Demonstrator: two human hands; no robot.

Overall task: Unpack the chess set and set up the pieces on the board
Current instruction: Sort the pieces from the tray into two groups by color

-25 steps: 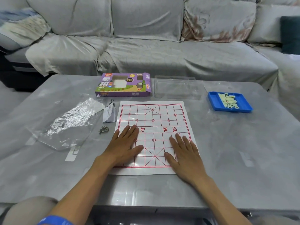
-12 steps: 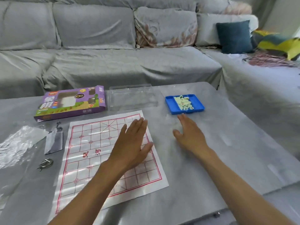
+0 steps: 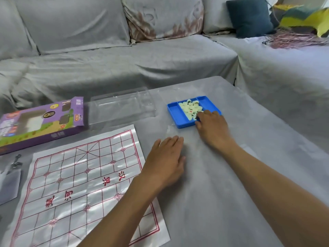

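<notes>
A white paper chess board (image 3: 80, 175) with red lines lies flat on the grey table, at the left. The blue tray (image 3: 173, 113) stands beyond the board's far right corner, with several pale round chess pieces (image 3: 188, 107) heaped in its middle compartment. My right hand (image 3: 213, 129) is at the tray's near right corner. Its fingers curl over the front wall into the tray and its thumb lies against the outside; the fingertips are hidden. My left hand (image 3: 165, 163) rests flat on the table just right of the board, holding nothing.
The purple chess box (image 3: 41, 122) lies at the far left, with a clear plastic lid (image 3: 122, 107) beside it. A small plastic bag (image 3: 8, 186) and a metal clip (image 3: 17, 163) sit left of the board. A grey sofa (image 3: 124, 68) runs behind the table and to its right.
My view has turned right. The right hand has left the board and reached forward to the blue tray, curling over its front wall. The left hand slid off the board onto the table.
</notes>
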